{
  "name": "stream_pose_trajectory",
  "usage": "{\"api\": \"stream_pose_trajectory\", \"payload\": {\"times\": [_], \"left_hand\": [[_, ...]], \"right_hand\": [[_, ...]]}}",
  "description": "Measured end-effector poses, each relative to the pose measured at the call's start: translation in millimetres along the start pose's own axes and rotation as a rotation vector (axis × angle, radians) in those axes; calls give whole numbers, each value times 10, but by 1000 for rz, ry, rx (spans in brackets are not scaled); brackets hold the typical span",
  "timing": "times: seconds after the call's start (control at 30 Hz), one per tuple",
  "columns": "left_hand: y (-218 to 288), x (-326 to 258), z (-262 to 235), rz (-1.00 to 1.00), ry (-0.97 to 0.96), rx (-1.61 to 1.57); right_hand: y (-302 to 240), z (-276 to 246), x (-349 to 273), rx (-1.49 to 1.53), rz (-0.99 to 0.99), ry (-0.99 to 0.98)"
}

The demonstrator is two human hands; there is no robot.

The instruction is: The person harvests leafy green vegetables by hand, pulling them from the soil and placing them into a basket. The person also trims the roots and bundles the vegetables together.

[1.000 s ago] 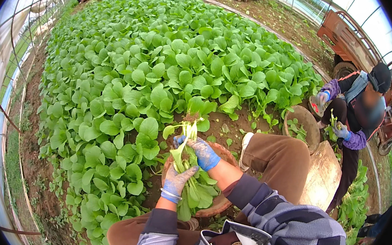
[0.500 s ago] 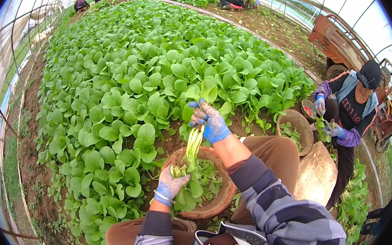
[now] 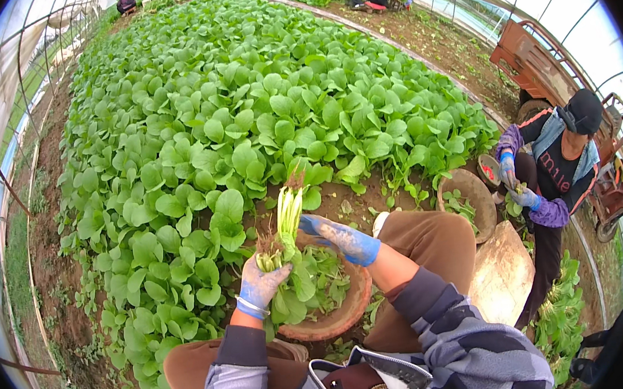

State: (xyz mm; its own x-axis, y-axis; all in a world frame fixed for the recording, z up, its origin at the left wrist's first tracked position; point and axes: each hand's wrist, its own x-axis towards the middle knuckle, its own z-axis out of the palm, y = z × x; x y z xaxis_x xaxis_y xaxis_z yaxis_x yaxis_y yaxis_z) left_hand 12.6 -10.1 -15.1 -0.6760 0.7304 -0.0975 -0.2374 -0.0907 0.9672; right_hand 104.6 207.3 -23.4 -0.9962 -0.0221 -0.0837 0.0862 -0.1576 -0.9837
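My left hand (image 3: pixel 260 283), in a blue-and-grey glove, is closed around a bunch of leafy greens (image 3: pixel 289 219). Pale stems and brown roots point up from that grip, while the leaves hang down over a reddish-brown basin (image 3: pixel 360 295). Close by on the right, my gloved right hand (image 3: pixel 344 241) has its fingers stretched out toward the stems. Whether its fingertips touch them is hard to make out. Loose green leaves (image 3: pixel 330 275) lie inside the basin, between my bent knees.
Dense rows of leafy plants (image 3: pixel 192 123) fill the bed ahead. At right, a person (image 3: pixel 563 163) in gloves handles greens beside a second basin (image 3: pixel 484 211) and a pale slab (image 3: pixel 500 270). Behind stands a brown cart (image 3: pixel 531 57). Other people sit far off.
My right hand has come down from above the basin, and its fingers have straightened. The stems beside it now stand roots up in my left hand's bunch.
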Motion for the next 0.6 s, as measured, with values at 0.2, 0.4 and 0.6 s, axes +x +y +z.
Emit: {"api": "stream_pose_trajectory", "payload": {"times": [0.2,0.4,0.6], "left_hand": [[63,-83,13,-129,-14,-231],[36,-27,-82,-87,172,-550],[-36,-8,6,-97,306,-579]], "right_hand": [[-310,445,228,545,-68,128],[-53,389,145,-66,-39,67],[370,637,197,-509,-65,87]]}}
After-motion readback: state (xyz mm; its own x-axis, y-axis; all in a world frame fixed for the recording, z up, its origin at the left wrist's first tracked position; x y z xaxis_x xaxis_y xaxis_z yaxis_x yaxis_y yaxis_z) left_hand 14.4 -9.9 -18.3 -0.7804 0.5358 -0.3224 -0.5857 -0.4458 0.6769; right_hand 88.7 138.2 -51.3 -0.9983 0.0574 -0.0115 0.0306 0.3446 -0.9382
